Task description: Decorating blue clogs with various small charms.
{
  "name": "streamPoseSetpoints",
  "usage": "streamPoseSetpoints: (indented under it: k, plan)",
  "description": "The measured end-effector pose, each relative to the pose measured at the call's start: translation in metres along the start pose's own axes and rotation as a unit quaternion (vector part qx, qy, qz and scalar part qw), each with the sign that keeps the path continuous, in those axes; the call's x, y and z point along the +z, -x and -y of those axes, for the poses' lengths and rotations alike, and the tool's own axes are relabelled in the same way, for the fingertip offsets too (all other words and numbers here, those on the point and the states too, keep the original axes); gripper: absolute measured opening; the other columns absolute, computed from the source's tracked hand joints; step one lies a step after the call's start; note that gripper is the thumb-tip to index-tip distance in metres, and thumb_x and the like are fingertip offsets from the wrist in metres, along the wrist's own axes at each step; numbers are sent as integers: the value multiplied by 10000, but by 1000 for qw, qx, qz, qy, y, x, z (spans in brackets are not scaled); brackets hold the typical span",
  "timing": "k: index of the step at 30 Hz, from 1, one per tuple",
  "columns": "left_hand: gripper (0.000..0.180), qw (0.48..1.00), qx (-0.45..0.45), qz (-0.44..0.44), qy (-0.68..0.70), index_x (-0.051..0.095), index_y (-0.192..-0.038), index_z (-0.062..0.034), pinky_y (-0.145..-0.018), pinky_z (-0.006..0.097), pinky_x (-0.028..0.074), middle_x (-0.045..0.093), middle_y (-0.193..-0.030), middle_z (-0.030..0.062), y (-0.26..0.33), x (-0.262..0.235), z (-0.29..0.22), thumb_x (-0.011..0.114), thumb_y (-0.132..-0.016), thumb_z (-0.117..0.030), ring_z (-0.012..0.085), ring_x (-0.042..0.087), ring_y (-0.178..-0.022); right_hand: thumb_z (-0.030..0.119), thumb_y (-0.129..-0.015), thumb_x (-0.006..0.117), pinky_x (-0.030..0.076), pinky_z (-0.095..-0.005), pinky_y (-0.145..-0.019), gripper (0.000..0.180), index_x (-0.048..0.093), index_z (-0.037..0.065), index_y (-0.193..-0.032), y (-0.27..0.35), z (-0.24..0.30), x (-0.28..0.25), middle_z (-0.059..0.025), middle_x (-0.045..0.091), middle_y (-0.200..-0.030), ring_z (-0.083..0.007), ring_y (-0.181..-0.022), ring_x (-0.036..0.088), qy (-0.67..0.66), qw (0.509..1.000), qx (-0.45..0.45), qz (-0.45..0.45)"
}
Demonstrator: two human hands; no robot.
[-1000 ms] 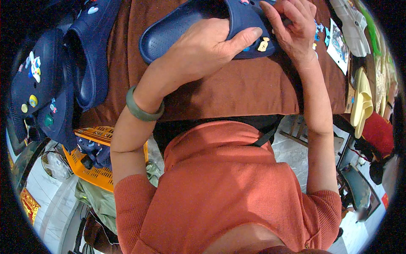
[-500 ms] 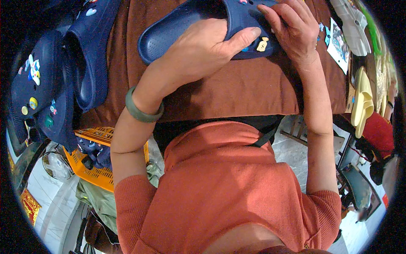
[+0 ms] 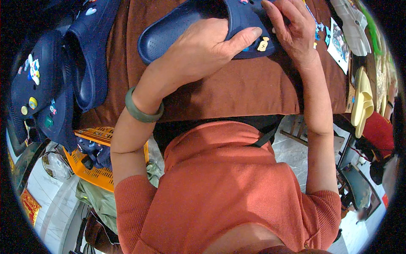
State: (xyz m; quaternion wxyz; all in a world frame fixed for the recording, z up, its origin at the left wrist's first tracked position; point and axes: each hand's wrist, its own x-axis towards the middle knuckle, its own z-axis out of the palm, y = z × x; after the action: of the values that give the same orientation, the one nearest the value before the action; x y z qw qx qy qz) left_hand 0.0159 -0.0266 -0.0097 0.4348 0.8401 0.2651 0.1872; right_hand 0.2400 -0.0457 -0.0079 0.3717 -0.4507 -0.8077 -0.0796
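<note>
Head view showed, nearest, a coral top point(image 3: 224, 169) at six o'clock, then a green bracelet point(image 3: 144, 111) on the left wrist, between nine and ten. Beyond lay a brown cloth point(image 3: 237, 91), and on it, at twelve o'clock, a navy clog point(image 3: 243, 17). Its long axis ran roughly from nine to three o'clock, heel at nine and slightly low, toe end toward three, partly behind the right hand point(image 3: 296, 31); its far side was cut off. It sat sole down, with a dotted insole, holes in the upper and a cream sack-shaped charm point(image 3: 262, 44) on the near flank. The left hand point(image 3: 207, 42) gripped the upper, thumb outside, fingers out of sight in the opening. The right hand was half curled over the toe, thumb and forefinger apart; whether it held anything small could not be told. Farther out were other clogs point(image 3: 46, 80) with charms at ten, a white shoe point(image 3: 354, 34) at two and yellow slippers point(image 3: 363, 101) near three.
</note>
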Motion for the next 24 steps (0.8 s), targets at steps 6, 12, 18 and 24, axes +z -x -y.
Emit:
streamPoseSetpoints:
  k: [6, 12, 18, 24]
  plan:
    - [287, 1000, -1, 7, -16, 625, -1126, -28, -776, 361, 477, 659, -922, 168, 1, 0, -1, 497, -988, -245, 311, 634, -843, 27, -808, 694, 342, -382, -556, 223, 500, 18, -698, -1, 2, 0, -123, 418, -691, -290, -625, 441, 14, 1000, 6, 14]
    - [290, 958, 170, -40, -230, 631, -1110, -23, -737, 343, 481, 659, -883, 158, 4, 1, 6, 520, -982, -258, 278, 627, -795, 27, -811, 689, 336, -384, -559, 237, 484, 16, -694, -2, 5, -1, -127, 393, -685, -293, -626, 429, 16, 1000, 17, 15]
    - [263, 1000, 9, -3, -17, 626, -1157, -53, -699, 348, 493, 649, -906, 153, 1, 5, 2, 556, -946, -195, 288, 628, -778, 30, -813, 686, 325, -388, -555, 247, 473, 19, -687, -2, 4, 0, -129, 390, -686, -296, -620, 420, 14, 1000, 6, 24]
    - [283, 958, 150, -38, -242, 678, -1058, -72, -688, 330, 489, 665, -833, 153, 5, 2, 10, 579, -949, -314, 277, 622, -755, 33, -803, 693, 324, -390, -548, 262, 462, 21, -680, -3, 4, 0, -131, 393, -686, -301, -620, 424, 35, 999, -8, 13]
